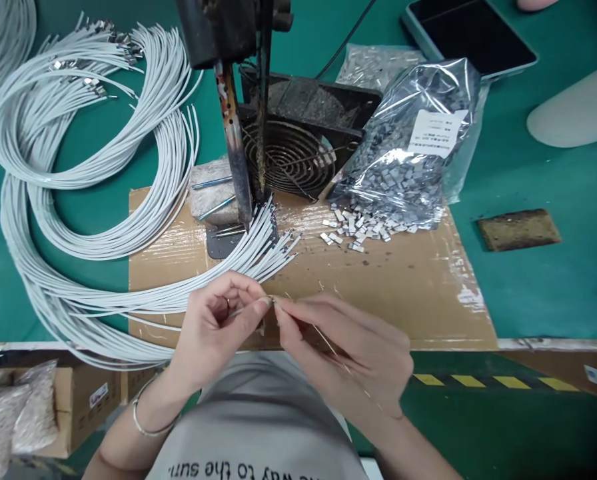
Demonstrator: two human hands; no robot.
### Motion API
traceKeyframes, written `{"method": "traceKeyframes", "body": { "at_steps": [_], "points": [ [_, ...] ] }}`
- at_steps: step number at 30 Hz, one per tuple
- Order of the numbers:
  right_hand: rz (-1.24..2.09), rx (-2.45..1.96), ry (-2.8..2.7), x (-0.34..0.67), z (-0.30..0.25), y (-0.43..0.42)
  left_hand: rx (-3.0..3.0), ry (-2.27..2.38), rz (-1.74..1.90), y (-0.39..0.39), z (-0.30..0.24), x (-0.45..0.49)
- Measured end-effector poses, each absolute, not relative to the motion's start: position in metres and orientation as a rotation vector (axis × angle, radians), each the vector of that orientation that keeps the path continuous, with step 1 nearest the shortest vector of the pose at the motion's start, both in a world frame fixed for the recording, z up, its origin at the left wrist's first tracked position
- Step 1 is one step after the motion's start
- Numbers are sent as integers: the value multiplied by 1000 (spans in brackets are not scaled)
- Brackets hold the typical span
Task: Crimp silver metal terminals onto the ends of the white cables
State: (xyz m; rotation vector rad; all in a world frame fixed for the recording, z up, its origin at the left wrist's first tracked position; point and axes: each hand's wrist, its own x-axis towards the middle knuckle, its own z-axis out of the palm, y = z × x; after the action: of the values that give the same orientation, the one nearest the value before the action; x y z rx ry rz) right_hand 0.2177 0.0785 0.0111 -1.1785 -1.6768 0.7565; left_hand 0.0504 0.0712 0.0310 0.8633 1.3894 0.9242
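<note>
My left hand (213,330) pinches the end of a thin white wire (238,311) between thumb and forefinger, just above the near edge of a cardboard sheet (408,280). My right hand (348,357) meets it fingertip to fingertip, pinched on a thin wire strand (328,343) that runs back across its palm. A bundle of white wires (168,297) with stripped ends fans across the cardboard right behind my hands. Small metal terminals (353,230) lie loose further back.
A soldering iron on a stand (236,147) hangs over the cardboard, with a black fan (298,143) behind it. An open plastic bag of terminals (408,153) lies at the right. Coiled white wires (83,113) fill the left of the green table (553,267). A tablet (471,33) lies far right.
</note>
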Motion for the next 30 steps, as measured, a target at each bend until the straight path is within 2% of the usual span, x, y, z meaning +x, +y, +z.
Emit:
{"method": "traceKeyframes", "body": {
  "at_steps": [6, 13, 16, 30],
  "points": [
    [915, -1125, -1837, 238, 18, 90, 869, 1489, 898, 76, 34, 53],
    [1354, -1175, -1275, 236, 18, 93, 829, 1584, 925, 77, 44, 59],
    [1392, -1196, -1123, 237, 18, 95, 832, 1553, 936, 78, 43, 58],
    [1597, -1089, -1065, 232, 12, 93, 872, 1514, 915, 79, 40, 55]
  ]
}}
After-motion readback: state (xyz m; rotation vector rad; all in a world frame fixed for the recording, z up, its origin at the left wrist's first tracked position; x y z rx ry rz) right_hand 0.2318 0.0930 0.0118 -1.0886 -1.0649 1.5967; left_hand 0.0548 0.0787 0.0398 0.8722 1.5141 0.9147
